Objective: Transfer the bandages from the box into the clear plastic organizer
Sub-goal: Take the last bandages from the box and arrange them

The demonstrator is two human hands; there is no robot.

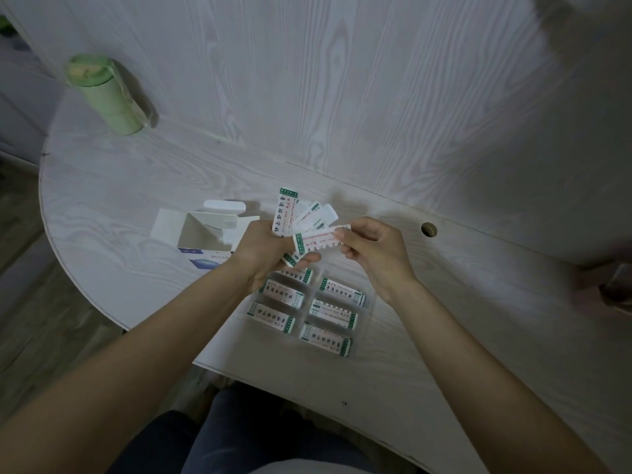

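My left hand point(263, 254) grips a fanned bunch of wrapped bandages point(285, 212), white with green ends and printed text. My right hand point(372, 249) pinches the right end of a single bandage point(316, 241) that lies across the fan, just above the left fingers. Below both hands sits the clear plastic organizer point(371, 304), with several bandages point(333, 311) lying in its two columns of compartments. The opened white and blue box point(205, 234) lies left of my left hand, flaps spread, and no bandages show in it.
A pale green tumbler point(109, 94) with a clear strap stands at the far left of the white wood-grain table point(113, 196). A round cable hole point(429, 229) is right of my hands. A wall panel rises close behind. My lap shows below the table's curved edge.
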